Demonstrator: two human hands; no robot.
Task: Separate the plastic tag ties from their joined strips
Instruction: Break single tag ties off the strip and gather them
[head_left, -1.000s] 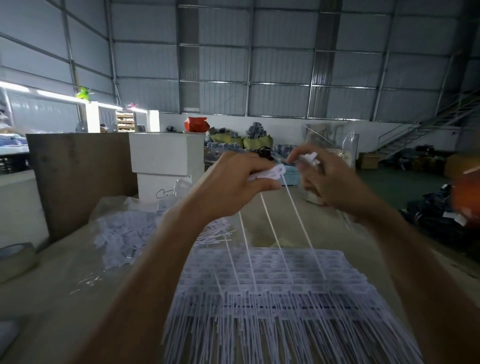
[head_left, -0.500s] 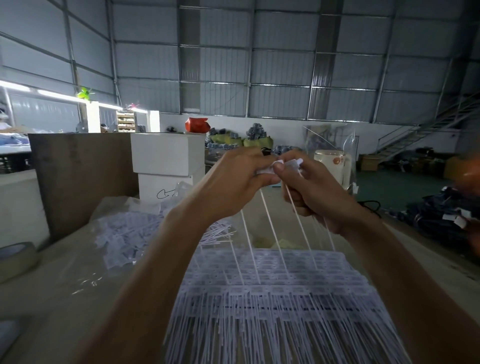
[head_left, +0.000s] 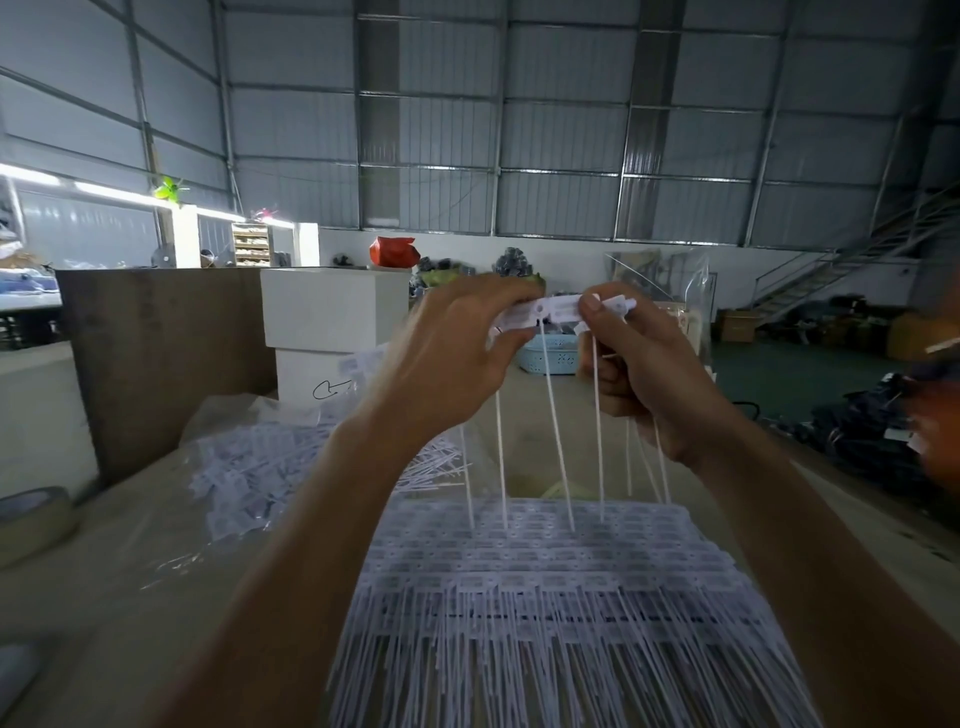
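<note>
White strip of tag ties (head_left: 550, 314) w/ thin tails hanging, held up betw. left hand (head_left: 457, 353) & right hand (head_left: 636, 358), both pinching its heads

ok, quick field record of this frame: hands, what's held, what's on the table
left hand: grips one end of the joined strip
right hand: pinches the other end
strip tails: hang down, several visible
stack of joined strips: on table, below hands
loose tie pile: left of the stack, on clear plastic
tape roll: table's left edge
</note>
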